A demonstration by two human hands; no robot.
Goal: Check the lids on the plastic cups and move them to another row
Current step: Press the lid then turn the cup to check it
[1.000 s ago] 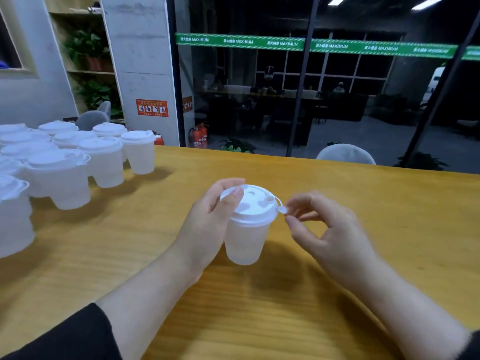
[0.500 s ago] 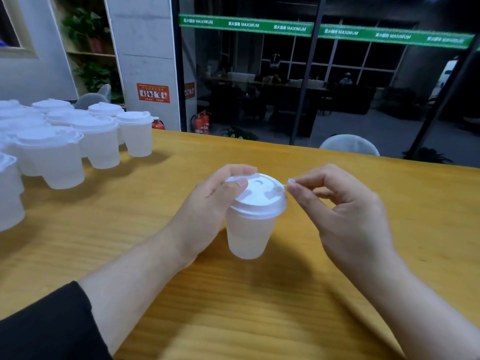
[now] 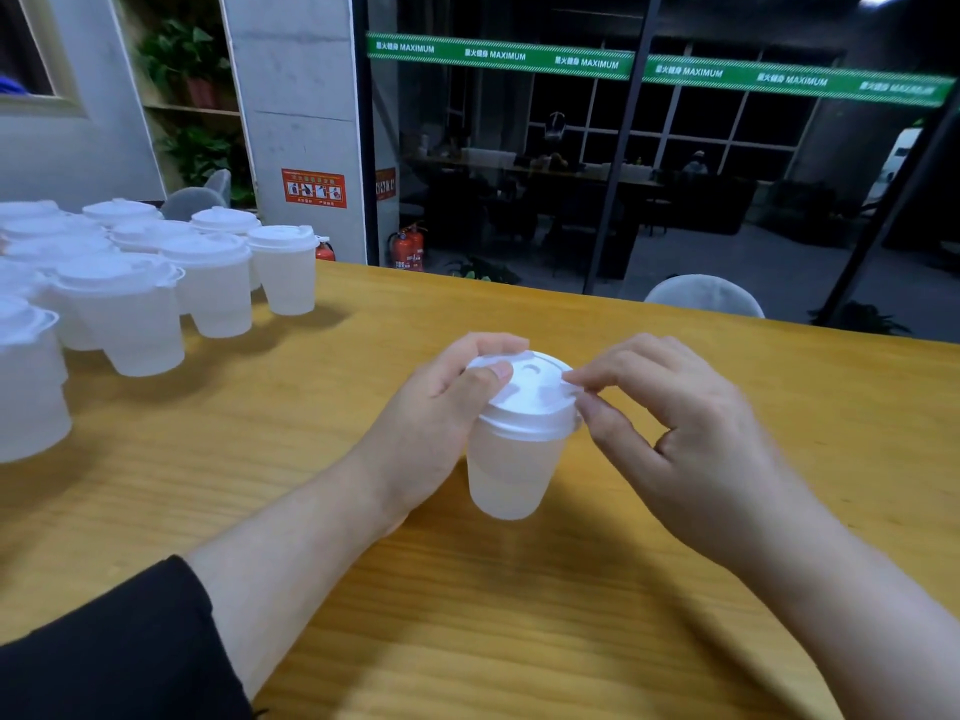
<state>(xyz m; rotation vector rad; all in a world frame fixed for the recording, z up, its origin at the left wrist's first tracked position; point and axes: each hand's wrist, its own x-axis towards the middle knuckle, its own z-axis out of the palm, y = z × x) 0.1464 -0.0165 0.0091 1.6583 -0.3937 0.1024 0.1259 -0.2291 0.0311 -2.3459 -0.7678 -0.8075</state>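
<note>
A translucent plastic cup with a white lid stands at the middle of the wooden table. My left hand grips the cup from the left, its thumb lying on the lid's top. At the lid's right rim, my right hand pinches the lid's edge between thumb and forefinger. A group of several more lidded cups stands at the far left of the table.
The table's far edge runs along a glass wall. A grey chair back shows beyond that edge. A concrete pillar and red fire extinguishers stand behind the cup group.
My right hand has moved in to the lid's right rim, and the small flap that stuck out a second ago no longer shows. The left hand keeps its hold.
</note>
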